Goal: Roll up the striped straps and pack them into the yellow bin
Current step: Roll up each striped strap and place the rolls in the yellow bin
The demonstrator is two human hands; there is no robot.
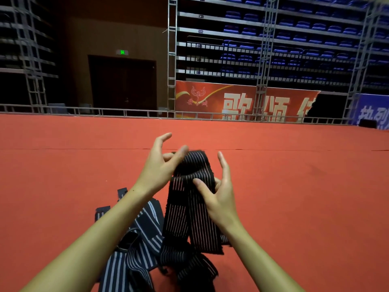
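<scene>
A wide red carpeted floor (294, 186) fills the lower half of the view, edged at the back by a low metal rail, a red banner (242, 102) and tiers of blue seats (305, 28). No yellow bin appears anywhere in view, so nothing can be seen packed.

On the floor, close to the person, lies a loose heap of striped straps (136, 249), dark with pale stripes, unrolled and overlapping. These look untouched.

Rising from that heap is one black pinstriped strap (189, 207), held up in front of the person. Its upper end is wound into a partial roll (193, 163) between the two hands, while a long tail hangs down to the floor.

The left hand (162, 165) touches the roll's left side with curved fingers, the upper ones lifted free; it is blurred. The right hand (216, 190) grips the strap just under the roll, thumb pressed across the front, index finger raised.

By my judgement the task is at an early stage: one strap partly rolled, the others waiting, and packing not begun.
</scene>
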